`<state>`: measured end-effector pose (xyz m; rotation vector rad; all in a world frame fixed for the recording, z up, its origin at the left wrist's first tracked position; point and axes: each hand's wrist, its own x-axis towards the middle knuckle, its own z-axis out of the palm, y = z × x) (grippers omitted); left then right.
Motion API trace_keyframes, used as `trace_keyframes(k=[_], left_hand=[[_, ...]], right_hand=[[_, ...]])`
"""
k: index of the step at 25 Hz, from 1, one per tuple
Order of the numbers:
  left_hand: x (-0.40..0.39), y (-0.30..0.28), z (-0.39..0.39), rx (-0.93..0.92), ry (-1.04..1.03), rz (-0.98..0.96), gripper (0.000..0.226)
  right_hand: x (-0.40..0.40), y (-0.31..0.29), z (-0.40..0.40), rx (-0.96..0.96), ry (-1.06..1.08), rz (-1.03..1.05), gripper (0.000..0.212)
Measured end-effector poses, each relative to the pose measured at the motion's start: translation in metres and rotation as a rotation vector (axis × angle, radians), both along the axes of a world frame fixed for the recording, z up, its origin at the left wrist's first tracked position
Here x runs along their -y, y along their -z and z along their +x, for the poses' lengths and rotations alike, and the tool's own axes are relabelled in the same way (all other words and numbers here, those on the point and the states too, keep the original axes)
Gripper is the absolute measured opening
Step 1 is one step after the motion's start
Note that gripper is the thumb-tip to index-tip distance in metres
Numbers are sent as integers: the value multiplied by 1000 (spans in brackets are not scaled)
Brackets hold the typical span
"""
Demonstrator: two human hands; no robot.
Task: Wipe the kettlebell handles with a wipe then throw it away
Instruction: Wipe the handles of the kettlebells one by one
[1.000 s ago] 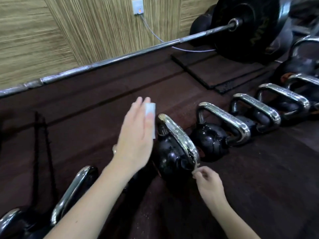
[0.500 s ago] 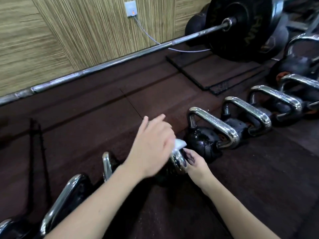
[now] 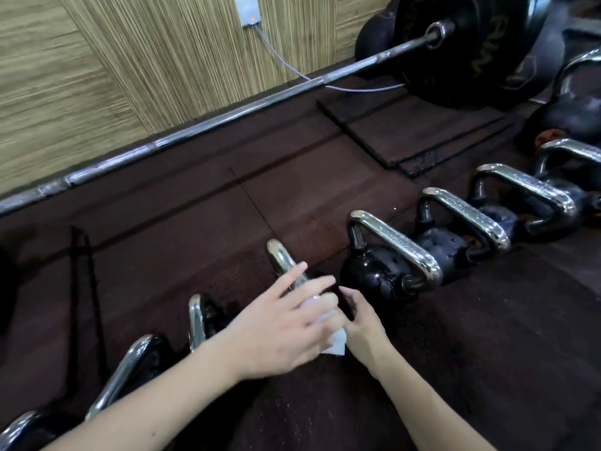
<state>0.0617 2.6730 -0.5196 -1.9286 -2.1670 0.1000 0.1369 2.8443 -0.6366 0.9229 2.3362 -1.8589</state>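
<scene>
A row of black kettlebells with chrome handles runs across the dark rubber floor. My left hand (image 3: 286, 323) presses a white wipe (image 3: 336, 345) onto the near end of one chrome handle (image 3: 281, 258), whose far end sticks out beyond my fingers. My right hand (image 3: 361, 320) grips the same kettlebell at its near side, touching the wipe. That kettlebell's body is mostly hidden under both hands. Beside it to the right stands another kettlebell (image 3: 380, 275) with a wet-looking handle (image 3: 396, 242).
More kettlebells continue right (image 3: 468, 216) and lower left (image 3: 130, 366). A barbell (image 3: 227, 115) with a black plate (image 3: 471, 43) lies along the wooden wall. A loose floor mat (image 3: 416, 131) lies behind the row. A cable runs from a wall socket (image 3: 248, 11).
My left hand came down with the wipe from above onto the handle and slid it toward me. My right hand shifted up to the kettlebell's near side.
</scene>
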Motion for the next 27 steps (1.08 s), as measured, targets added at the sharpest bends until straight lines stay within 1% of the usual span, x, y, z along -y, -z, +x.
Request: trace_keyframes(k=[1,3,5,6,7,8,9,11,13,15,16,17,18,19,20,21,22,24,25,26,27], left_hand=[[3,1,-15,58,-64,41,40],[-2,-9,-40,301,-311,158,45],[-16,-15,-60,625,-575,264,38],[-22,-20,-70,830,-698,294,36],[-25,-21,-77,943,-796,273,36],[-26,-24,-82,954,-825,218,38],[-26,-31,-83,817,-755,143,39],[-27,-40,-75,515,-508,21,39],[-28,-42,-47,257,-355,-97,35],[-25,-31,-9,142,-163,-119,29],[-22,-25,2,107,-79,-107,29],[-18,-19,2,84,-30,-90,30],[-14,-17,-6,77,-23,-46,32],[-11,-18,-19,117,-68,-30,34],[-11,-20,-34,165,-138,6,33],[-12,-25,-48,236,-228,37,32],[-13,-28,-62,347,-302,79,33],[-14,-29,-86,689,-444,206,46],[-16,-29,-88,781,-506,238,49],[-18,-30,-86,758,-525,216,49],[-20,-31,-80,615,-486,165,49]], right_hand=[[0,-1,1,18,5,24,53],[-2,0,-2,39,7,36,45],[-2,-3,-2,70,-16,41,45],[-2,-6,-1,78,-36,65,47],[-2,-6,-2,76,-50,73,48],[-2,-8,-2,68,-55,69,48],[-1,-10,-2,64,-54,88,48],[1,-11,0,77,-57,103,47],[2,-5,0,82,-42,122,45],[2,-6,1,87,-111,107,43],[2,-5,2,68,-136,146,41],[3,-2,0,55,-89,193,41],[4,2,2,68,-53,164,41],[3,6,1,49,-56,155,45],[4,5,1,67,-55,115,48],[6,1,-1,90,-33,126,49],[6,-3,0,91,-38,102,48],[5,-4,-1,94,-40,69,46],[5,-5,0,91,-39,78,44],[4,-6,0,89,-63,122,42],[5,-6,1,96,-58,135,39]])
